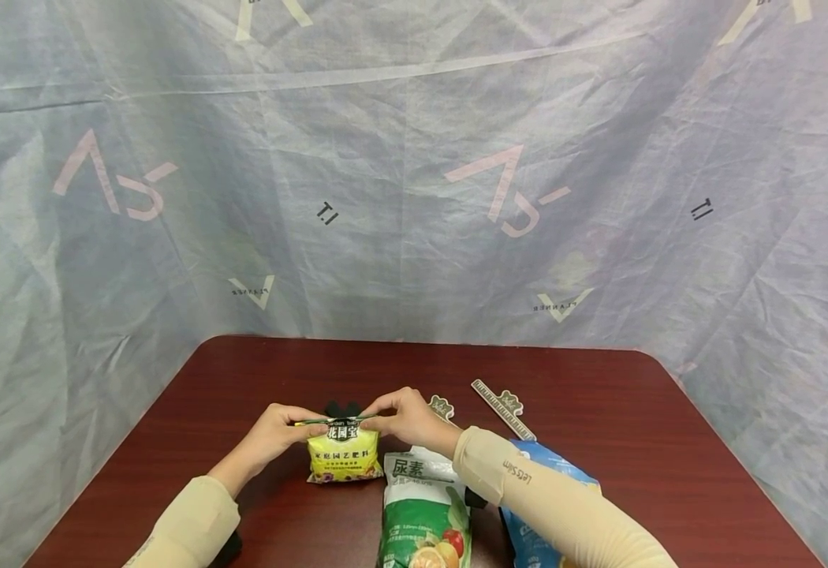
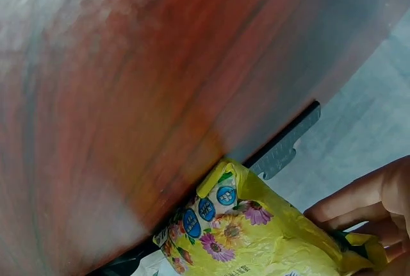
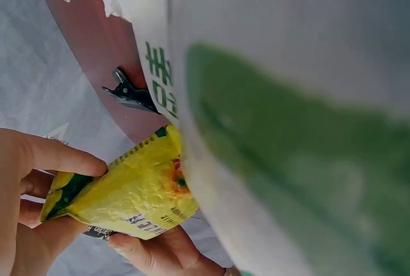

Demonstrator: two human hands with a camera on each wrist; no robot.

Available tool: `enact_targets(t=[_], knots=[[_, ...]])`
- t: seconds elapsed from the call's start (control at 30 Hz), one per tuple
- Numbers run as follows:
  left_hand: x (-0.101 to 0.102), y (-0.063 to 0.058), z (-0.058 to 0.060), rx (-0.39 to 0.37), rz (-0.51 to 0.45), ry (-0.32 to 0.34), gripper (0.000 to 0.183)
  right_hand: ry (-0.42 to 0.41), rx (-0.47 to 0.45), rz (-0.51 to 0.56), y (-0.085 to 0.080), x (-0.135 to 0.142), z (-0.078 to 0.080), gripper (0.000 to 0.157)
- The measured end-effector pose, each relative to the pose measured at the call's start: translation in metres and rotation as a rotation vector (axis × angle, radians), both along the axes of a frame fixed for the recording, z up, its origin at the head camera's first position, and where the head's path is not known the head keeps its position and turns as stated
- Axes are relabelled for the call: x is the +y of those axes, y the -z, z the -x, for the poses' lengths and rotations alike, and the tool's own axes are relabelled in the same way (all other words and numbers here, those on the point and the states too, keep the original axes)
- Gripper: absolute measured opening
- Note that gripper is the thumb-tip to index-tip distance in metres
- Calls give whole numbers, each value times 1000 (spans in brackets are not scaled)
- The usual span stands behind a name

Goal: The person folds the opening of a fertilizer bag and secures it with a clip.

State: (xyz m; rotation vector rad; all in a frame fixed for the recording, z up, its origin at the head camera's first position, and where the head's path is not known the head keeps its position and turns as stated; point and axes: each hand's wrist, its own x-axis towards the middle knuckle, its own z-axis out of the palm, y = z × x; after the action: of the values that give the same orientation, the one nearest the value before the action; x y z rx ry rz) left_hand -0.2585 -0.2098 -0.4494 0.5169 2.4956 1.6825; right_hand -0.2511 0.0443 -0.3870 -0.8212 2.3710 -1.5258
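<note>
Yellow plastic bag, just left of the green-and-white bag, has its top corners pinched by left hand and right hand; probably light, limp, slightly slick, so hold those corners.

The left hand and right hand pinch the yellow bag's top; right of it are a green-and-white bag, blue bag and long clip.

Wrinkled grey cloth behind 1 red-brown table.
</note>
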Motion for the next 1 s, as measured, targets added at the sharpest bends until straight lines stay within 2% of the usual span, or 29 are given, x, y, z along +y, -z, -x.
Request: enact_targets(t=[0.2,0.33,0.47,0.67,0.8,1.0], knots=[[-2,0,1,-16,-46,35,30,4,-32,16,2,0,1,12],[-8,-2,2,-61,-124,72,29,5,-37,22,2,0,1,12],[-14,-8,4,-110,-179,103,32,2,-33,17,1,1,0,13],[-17,-22,14,-97,-145,82,36,2,-26,26,1,1,0,12],[-16,-26,22,-76,-131,74,37,-1,-30,20,0,1,0,12],[-12,-30,31,-42,-10,44,38,-7,-41,21,0,1,-1,13]])
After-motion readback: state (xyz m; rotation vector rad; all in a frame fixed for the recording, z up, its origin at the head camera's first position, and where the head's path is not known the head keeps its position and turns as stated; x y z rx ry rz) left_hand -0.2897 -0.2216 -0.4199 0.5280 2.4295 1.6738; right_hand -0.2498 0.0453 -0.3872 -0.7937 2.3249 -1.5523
